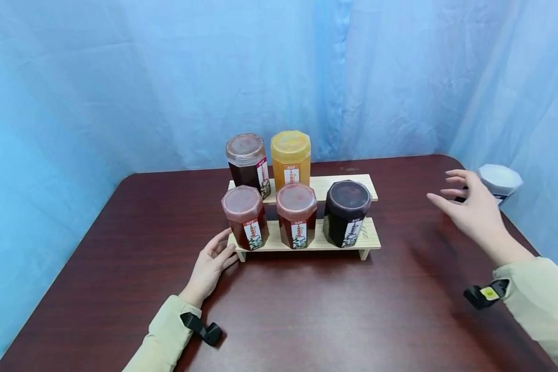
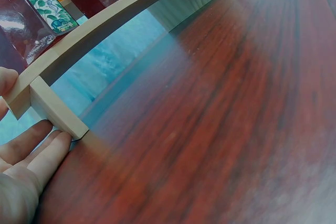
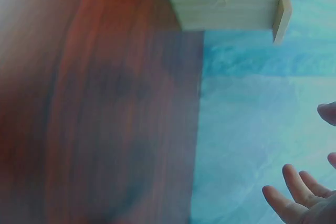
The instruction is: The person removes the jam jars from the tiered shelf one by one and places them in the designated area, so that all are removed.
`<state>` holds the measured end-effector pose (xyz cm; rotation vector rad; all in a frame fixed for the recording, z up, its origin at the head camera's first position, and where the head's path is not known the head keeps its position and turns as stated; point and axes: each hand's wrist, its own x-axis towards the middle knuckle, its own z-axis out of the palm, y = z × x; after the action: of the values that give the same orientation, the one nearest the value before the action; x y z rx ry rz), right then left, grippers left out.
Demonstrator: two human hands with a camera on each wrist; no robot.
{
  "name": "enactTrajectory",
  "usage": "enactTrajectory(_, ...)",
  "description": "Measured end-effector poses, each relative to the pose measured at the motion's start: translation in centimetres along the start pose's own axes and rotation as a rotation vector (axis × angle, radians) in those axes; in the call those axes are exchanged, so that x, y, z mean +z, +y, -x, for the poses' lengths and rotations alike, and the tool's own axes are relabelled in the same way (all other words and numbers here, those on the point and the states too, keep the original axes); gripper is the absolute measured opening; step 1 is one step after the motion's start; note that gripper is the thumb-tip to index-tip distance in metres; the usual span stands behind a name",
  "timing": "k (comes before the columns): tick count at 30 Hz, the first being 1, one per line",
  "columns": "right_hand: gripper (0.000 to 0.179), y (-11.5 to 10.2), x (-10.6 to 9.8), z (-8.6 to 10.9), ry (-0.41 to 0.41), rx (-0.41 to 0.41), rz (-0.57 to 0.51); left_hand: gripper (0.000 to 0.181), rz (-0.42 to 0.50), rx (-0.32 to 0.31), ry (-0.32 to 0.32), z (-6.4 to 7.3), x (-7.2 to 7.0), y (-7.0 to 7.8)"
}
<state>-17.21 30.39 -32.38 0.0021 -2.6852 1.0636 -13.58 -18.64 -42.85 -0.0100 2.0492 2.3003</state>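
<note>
A pale two-step wooden rack (image 1: pixel 373 238) stands on the table. On its lower step are two red jars (image 1: pixel 244 219) (image 1: pixel 296 217) and a dark jar (image 1: pixel 347 214); on the upper step are a dark brown jar (image 1: pixel 247 163) and a yellow jar (image 1: pixel 290 155). My left hand (image 1: pixel 210 266) holds the lower step's left end, fingertips against the leg (image 2: pixel 58 108). To the right, my right hand (image 1: pixel 476 212) is raised with fingers spread and nothing in it. Behind it, partly hidden, is a white-topped jar (image 1: pixel 501 180).
The dark red wooden table (image 1: pixel 307 310) has rounded far corners. Light blue curtains (image 1: pixel 190 77) hang around its back and sides. Each wrist wears a black camera band (image 1: pixel 487 294). The upper step's right end (image 1: pixel 360 186) carries no jar.
</note>
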Motion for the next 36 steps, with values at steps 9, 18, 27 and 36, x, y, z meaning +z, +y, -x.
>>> enactTrajectory(9,0.070,-4.6,2.3,-0.8,-0.011,-0.057,-0.094,0.049,-0.012,-0.012,-0.010,-0.1,0.3,-0.5)
enactTrajectory(18,0.074,-10.3,4.0,-2.1,-0.113,-0.145,-0.180,0.048,-0.002,-0.016,0.009,0.0,0.0,-0.2)
enactTrajectory(27,0.089,-14.4,4.8,-2.9,-0.226,-0.202,-0.176,0.049,-0.001,-0.020,-0.003,0.0,0.1,-0.1)
enactTrajectory(36,0.090,-17.0,6.3,-4.0,-0.405,-0.148,-0.279,0.048,-0.005,-0.018,0.009,-0.1,0.0,0.0)
